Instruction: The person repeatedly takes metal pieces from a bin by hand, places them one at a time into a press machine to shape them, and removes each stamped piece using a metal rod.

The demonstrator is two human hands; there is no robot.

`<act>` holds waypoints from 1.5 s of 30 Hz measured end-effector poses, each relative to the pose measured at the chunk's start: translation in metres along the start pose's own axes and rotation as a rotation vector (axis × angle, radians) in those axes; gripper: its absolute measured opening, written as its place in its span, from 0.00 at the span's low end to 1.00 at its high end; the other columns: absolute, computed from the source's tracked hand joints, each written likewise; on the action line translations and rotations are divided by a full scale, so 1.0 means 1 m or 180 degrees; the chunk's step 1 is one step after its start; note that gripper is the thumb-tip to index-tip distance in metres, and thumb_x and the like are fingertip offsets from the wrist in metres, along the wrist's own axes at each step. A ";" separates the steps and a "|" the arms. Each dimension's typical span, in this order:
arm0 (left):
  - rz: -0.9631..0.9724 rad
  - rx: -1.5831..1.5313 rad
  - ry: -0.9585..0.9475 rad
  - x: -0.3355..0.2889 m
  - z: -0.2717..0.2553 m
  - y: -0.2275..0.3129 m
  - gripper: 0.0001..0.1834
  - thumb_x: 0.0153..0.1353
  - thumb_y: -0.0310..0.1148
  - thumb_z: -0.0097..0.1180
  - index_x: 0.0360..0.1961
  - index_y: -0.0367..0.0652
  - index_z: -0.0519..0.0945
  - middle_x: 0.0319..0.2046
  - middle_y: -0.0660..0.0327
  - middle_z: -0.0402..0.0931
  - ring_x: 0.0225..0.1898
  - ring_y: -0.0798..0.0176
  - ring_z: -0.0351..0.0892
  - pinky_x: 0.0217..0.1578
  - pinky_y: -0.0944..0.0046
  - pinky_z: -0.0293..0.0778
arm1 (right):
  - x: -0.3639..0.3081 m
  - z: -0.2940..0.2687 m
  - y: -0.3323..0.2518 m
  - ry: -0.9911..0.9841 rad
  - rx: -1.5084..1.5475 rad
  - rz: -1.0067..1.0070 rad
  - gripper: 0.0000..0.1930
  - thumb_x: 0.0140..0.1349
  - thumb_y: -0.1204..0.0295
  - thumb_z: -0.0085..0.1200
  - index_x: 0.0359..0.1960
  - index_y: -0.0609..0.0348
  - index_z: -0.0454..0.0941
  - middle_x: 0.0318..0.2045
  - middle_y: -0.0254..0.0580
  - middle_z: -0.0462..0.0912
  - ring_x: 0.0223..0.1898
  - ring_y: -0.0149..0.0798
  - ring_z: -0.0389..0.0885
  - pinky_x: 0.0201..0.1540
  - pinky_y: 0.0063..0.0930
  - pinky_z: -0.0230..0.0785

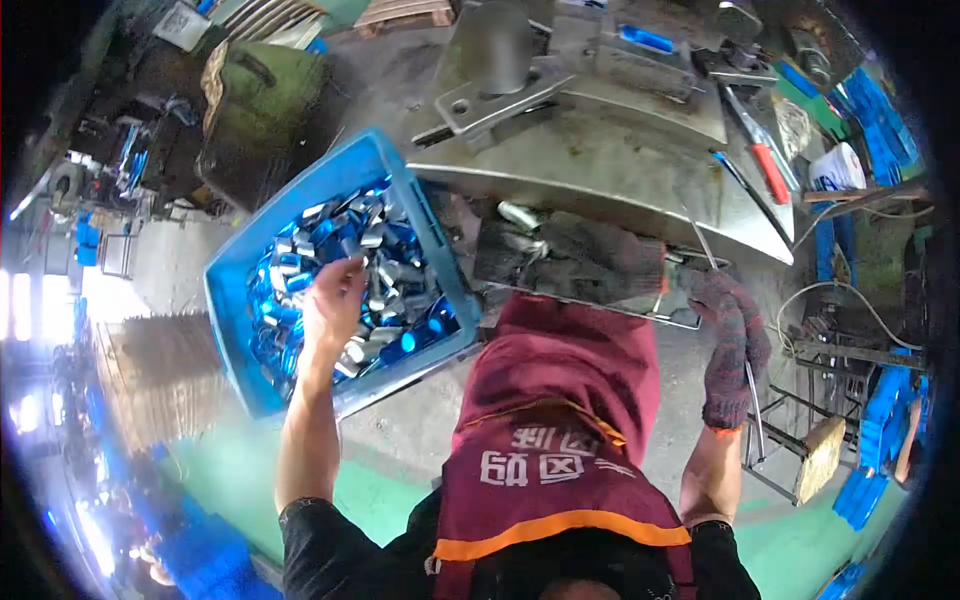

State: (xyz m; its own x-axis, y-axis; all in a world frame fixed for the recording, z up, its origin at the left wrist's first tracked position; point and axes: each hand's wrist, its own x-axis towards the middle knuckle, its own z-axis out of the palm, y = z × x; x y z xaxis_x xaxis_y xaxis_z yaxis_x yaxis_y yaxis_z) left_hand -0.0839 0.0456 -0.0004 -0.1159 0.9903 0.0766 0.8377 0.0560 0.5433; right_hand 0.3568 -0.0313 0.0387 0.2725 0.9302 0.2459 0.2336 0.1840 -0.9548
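My bare left hand (333,305) is over a blue plastic crate (228,300), its fingers curled down at the heap of short metal sleeves (395,280). Some sleeves are bare silver, others covered in blue. Whether a piece is between those fingers is hidden. A dark knitted glove with an orange edge covers my right hand (732,340), which is closed round a thin metal rod (756,410). The rod sticks out above and below the fist. Between my hands, a dark work glove (600,255) lies on a wire frame in front of my maroon apron (560,360). One silver sleeve (518,215) rests beside that glove.
A steel bench (620,165) spans the area ahead, bearing a thick metal plate (500,95), a red-handled tool (770,172) and a dark rod-like tool (755,205). At the right are a stool (820,460) and blue bins (885,420). Stacked cardboard (155,380) stands left.
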 end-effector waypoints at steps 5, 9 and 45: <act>0.0006 0.0132 -0.0877 -0.032 0.014 0.006 0.12 0.56 0.35 0.57 0.39 0.42 0.82 0.36 0.53 0.81 0.37 0.50 0.82 0.37 0.54 0.77 | -0.003 0.000 0.005 -0.0218 -0.0223 0.0065 0.19 0.68 0.66 0.43 0.54 0.69 0.70 0.50 0.52 0.76 0.50 0.45 0.77 0.51 0.41 0.73; 0.0626 0.0778 -0.1137 -0.026 0.051 0.007 0.13 0.57 0.39 0.55 0.37 0.42 0.82 0.36 0.53 0.81 0.38 0.48 0.80 0.40 0.52 0.75 | -0.006 -0.006 0.015 -0.0088 -0.0346 -0.0081 0.19 0.68 0.66 0.43 0.54 0.68 0.70 0.50 0.52 0.76 0.51 0.44 0.76 0.51 0.40 0.73; -0.0821 0.0376 -0.0334 -0.025 0.001 -0.062 0.15 0.56 0.34 0.54 0.41 0.37 0.78 0.32 0.50 0.81 0.33 0.55 0.82 0.37 0.58 0.75 | 0.180 0.039 -0.027 -0.0346 0.0980 0.0258 0.14 0.67 0.66 0.50 0.49 0.61 0.76 0.39 0.37 0.82 0.39 0.27 0.79 0.44 0.24 0.72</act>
State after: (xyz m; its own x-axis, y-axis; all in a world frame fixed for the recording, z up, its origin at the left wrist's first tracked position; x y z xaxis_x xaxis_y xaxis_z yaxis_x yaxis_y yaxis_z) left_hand -0.1327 0.0171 -0.0372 -0.2822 0.9489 -0.1415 0.8448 0.3157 0.4321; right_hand 0.3632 0.1430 0.1024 0.1737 0.9711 0.1638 -0.0822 0.1801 -0.9802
